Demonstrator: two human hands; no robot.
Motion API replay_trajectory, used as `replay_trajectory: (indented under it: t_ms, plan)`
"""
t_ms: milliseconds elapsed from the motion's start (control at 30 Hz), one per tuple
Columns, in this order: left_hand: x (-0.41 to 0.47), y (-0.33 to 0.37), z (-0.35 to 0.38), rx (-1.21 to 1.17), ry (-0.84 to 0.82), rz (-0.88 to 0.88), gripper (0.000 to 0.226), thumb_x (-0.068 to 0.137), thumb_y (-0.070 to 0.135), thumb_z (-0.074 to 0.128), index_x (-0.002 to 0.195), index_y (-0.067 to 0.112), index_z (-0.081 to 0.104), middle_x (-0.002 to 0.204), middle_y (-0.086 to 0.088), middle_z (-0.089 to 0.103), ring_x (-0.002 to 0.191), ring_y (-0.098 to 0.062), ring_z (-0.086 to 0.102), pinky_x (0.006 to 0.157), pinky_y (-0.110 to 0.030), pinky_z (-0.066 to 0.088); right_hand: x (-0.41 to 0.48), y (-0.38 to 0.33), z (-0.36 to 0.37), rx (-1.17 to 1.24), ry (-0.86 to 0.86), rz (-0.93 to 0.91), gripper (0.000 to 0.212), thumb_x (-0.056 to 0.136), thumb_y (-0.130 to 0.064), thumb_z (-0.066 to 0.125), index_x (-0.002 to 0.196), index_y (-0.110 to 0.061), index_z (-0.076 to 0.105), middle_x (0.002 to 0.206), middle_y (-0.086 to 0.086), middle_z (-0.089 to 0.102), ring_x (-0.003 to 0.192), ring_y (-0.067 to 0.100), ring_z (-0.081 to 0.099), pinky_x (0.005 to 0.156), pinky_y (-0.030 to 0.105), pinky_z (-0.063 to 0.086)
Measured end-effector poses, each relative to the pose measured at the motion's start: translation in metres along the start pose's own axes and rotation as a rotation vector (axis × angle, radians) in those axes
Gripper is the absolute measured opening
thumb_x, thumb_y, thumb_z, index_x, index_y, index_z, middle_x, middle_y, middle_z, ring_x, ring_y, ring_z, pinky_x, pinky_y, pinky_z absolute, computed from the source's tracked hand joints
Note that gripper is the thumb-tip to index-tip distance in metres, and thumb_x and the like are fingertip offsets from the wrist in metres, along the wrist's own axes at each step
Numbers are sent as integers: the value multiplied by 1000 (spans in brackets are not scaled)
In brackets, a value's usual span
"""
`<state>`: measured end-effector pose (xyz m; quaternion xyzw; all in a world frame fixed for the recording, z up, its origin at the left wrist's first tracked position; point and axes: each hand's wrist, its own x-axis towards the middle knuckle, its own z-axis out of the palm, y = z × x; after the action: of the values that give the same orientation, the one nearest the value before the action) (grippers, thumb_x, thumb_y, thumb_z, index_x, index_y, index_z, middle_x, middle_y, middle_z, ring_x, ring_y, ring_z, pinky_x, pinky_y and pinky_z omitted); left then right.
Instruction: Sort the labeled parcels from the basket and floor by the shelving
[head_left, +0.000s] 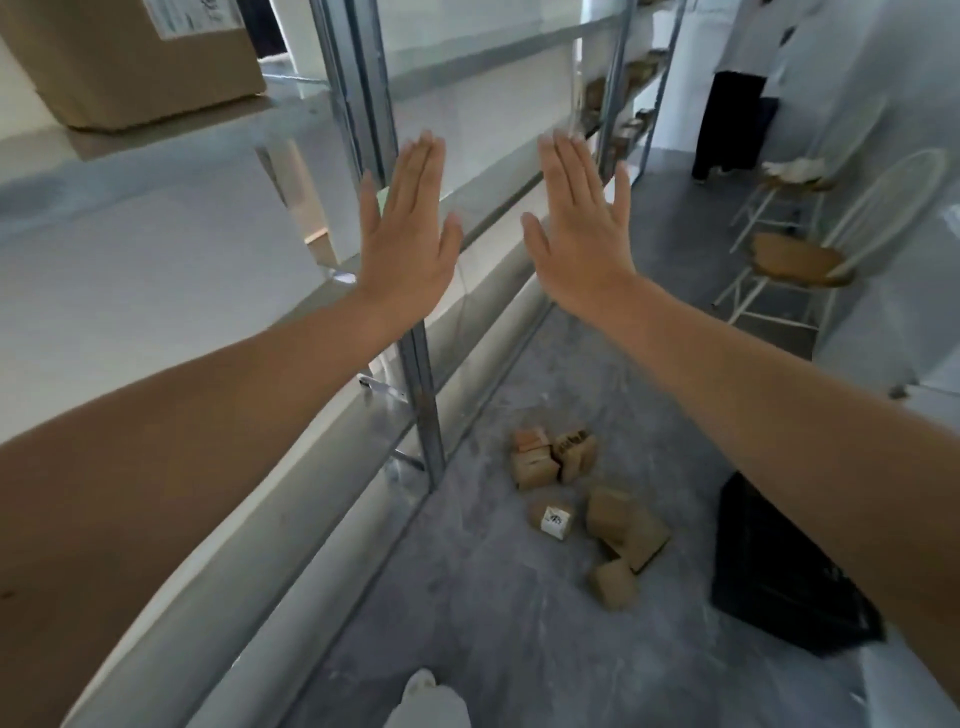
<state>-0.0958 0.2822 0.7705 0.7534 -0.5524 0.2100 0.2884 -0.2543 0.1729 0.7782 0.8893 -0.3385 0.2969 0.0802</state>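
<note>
Though the basket's (769, 587) contents seem hidden, parcels (618, 519) lie beside it.

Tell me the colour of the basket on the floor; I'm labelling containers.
Black; the black basket shows best in the head view.

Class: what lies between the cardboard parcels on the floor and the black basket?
Nothing but bare grey floor separates parcels and basket, shown in the head view.
</note>
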Motion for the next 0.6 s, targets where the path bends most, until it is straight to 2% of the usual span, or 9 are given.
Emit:
replay_trajectory:
  t_ms: [133,300,467,600]
  plan:
    - [20,-24,49,-78,-60,41,62,102,31,31,158,17,8,166,1,7,152,-14,1,122,-50,-2,19,9,38,-50,-51,90,65,103,-36,29,158,-13,0,166,2,-1,152,16,-5,121,50,-7]
    - [39,-73,99,-161,-177,8,61,104,33,29,157,15,8,166,0,6,152,-14,0,121,-54,-1,52,7,83,-91,-88,193,64,104,-36,29,158,-14,1,166,2,-1,152,16,-5,120,50,-8]
    - [63,-111,137,-183,-250,63,61,104,37,27,158,18,4,166,1,3,152,-12,-1,120,-50,-6,69,2,123,-100,-127,315,64,104,-37,27,158,-14,0,166,2,-3,152,16,-7,119,50,-9]
    - [75,-115,165,-213,-323,112,61,105,35,26,158,16,1,166,1,0,152,-13,-3,119,-49,-8,53,1,144,-109,-197,369,66,103,-36,27,158,-13,-1,166,1,-5,151,15,-10,120,51,-10]
